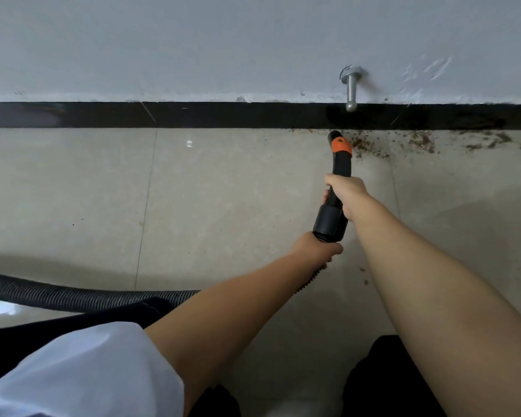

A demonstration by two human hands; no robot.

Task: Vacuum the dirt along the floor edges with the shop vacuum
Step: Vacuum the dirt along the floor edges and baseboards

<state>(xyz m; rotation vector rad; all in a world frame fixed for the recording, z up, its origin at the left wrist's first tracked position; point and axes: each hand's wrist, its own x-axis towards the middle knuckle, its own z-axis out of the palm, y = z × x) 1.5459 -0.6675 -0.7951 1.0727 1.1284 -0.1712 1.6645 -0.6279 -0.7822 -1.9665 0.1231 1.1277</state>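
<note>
A black vacuum nozzle point(337, 164) with an orange collar points at the floor edge, its tip just short of the black baseboard point(223, 115). My right hand point(346, 191) grips the nozzle's handle part. My left hand point(316, 249) grips the ribbed hose right behind the nozzle's thick black cuff. Brown dirt point(403, 142) lies scattered along the floor edge to the right of the nozzle tip. A few specks point(364, 276) sit on the tile nearer to me.
The ribbed black hose point(57, 294) runs off to the left across the beige tile floor point(223, 191). A metal door stop point(351, 88) sticks out of the white wall just above the nozzle tip. My dark trouser legs and white sleeve fill the bottom.
</note>
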